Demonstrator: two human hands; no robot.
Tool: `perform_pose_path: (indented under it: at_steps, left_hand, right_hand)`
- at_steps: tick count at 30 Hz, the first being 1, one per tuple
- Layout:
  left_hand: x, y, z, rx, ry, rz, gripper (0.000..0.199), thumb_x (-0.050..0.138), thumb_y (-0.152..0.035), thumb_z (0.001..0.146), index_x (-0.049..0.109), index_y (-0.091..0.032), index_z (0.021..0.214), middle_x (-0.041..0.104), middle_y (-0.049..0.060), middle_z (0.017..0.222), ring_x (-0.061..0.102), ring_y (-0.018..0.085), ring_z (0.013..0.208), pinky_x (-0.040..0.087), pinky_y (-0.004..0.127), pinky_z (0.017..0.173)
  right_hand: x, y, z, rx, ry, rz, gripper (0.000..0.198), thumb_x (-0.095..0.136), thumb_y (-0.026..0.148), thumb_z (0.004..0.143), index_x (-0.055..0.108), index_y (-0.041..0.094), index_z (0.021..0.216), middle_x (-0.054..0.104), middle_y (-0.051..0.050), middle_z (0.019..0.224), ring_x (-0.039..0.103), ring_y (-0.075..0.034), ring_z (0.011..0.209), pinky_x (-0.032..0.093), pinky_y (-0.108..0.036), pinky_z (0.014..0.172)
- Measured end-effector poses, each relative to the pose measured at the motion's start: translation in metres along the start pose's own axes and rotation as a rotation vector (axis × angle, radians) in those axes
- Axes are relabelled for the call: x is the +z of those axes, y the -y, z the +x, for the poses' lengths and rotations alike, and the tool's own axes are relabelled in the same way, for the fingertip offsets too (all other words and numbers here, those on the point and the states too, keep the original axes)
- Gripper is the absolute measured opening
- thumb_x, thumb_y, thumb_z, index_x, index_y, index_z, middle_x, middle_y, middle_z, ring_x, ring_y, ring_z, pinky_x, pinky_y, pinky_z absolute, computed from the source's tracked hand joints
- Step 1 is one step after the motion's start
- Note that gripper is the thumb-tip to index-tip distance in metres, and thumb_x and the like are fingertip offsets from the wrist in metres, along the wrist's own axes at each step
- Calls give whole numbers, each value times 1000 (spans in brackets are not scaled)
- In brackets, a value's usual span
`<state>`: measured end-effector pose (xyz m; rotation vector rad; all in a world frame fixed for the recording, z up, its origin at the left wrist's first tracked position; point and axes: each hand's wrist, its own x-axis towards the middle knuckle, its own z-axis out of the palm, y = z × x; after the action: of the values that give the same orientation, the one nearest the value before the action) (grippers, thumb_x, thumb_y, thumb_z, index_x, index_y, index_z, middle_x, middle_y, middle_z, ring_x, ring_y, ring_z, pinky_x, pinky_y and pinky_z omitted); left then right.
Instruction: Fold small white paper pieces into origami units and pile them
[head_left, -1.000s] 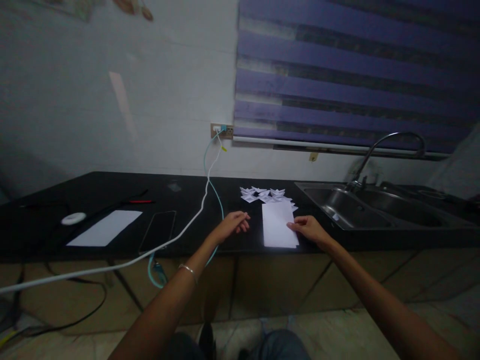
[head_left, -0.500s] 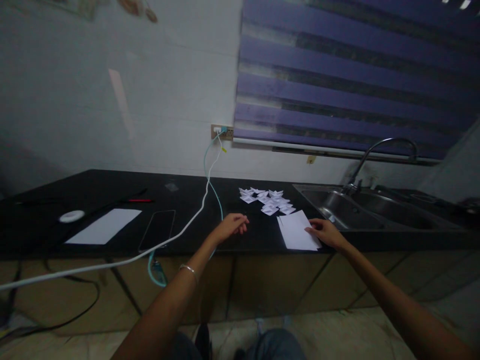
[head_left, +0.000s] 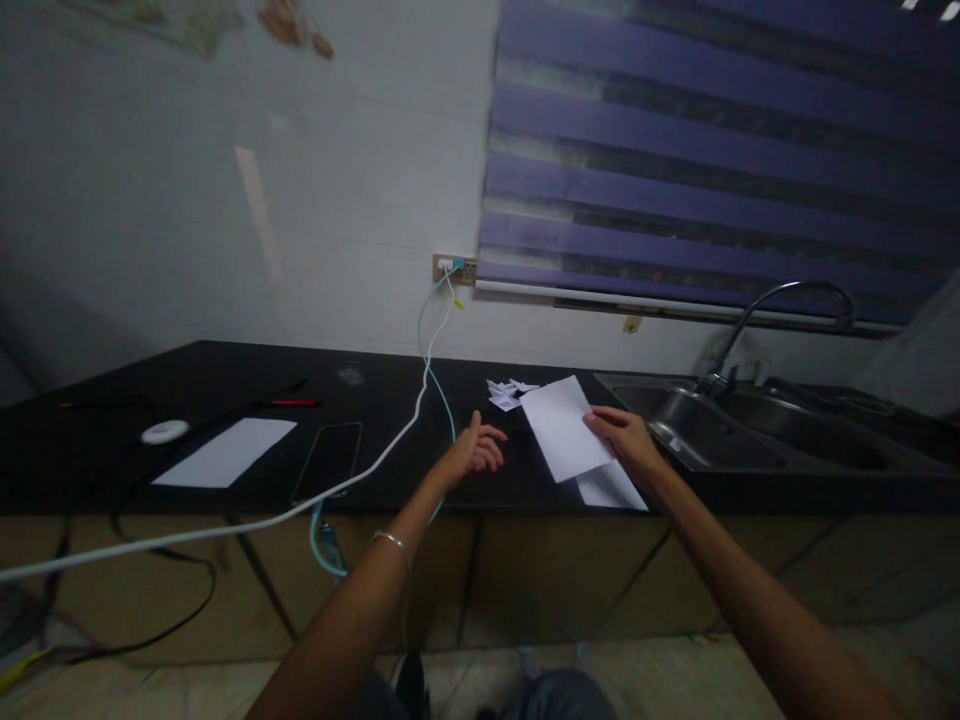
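Observation:
My right hand [head_left: 624, 436] pinches the right edge of a white sheet of paper [head_left: 566, 430], which is tilted and raised off the black countertop. Below it, another white sheet [head_left: 611, 487] lies near the counter's front edge, partly covered. Behind the raised paper is a cluster of small folded paper boats [head_left: 506, 393], most of them hidden by it. My left hand [head_left: 478, 450] is above the counter to the left of the paper, holding nothing, with its fingers apart and slightly curled.
A double sink [head_left: 686, 430] with a curved faucet [head_left: 750, 310] is on the right. A white cable [head_left: 382, 455] crosses the counter's left half, beside a phone [head_left: 328, 462], a white sheet [head_left: 225, 453], a white round object [head_left: 165, 432] and a red pen-like item [head_left: 295, 403].
My right hand has lifted a sheet off the other paper and moved it up and left, covering many of the boats. The fingers of my left hand have opened out.

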<state>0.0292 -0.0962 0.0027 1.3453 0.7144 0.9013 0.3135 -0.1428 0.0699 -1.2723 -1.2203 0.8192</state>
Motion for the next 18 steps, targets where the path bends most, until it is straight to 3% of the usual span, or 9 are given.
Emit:
perform_pose_path:
  at_steps: [5,8,10,12,16,18]
  left_hand:
    - [1,7,11,-63,-82,-220,79,16,-79,79,57,-14,99,63,6,65,56,12,45,26,20,36]
    - [0,13,12,-9,-138,-270,67,30,-71,84,59,-12,101,60,3,58,54,13,48,39,23,45]
    - [-2,15,7,60,-152,-245,56,43,-61,85,59,-12,107,63,4,66,58,15,61,46,25,58]
    - [-6,14,0,94,-118,-184,49,52,-54,83,58,-13,110,63,3,69,58,14,64,46,24,61]
    - [-6,2,-10,53,98,-51,45,60,-50,78,62,-13,103,51,-3,54,41,8,43,32,19,44]
    - [-2,-7,-12,0,184,51,42,56,-51,81,66,-13,96,48,-3,50,38,8,41,28,20,42]
  right_hand:
    - [84,-16,4,25,100,284,42,81,30,51,72,18,91,71,-7,86,62,-19,69,45,-28,58]
    - [114,-27,4,26,143,394,31,80,28,50,72,20,79,70,-4,80,61,-18,69,46,-28,61]
    - [123,-34,5,13,192,429,27,79,26,51,72,20,77,70,-3,79,60,-17,68,45,-29,63]
    - [125,-40,6,-13,212,441,22,78,26,54,73,19,75,70,-3,76,59,-16,66,44,-28,63]
    - [120,-51,8,-83,224,418,18,74,27,60,74,19,76,70,-3,76,60,-16,68,44,-29,66]
    - [117,-55,9,-118,238,377,20,73,28,60,75,19,79,72,-5,83,62,-19,74,46,-30,68]
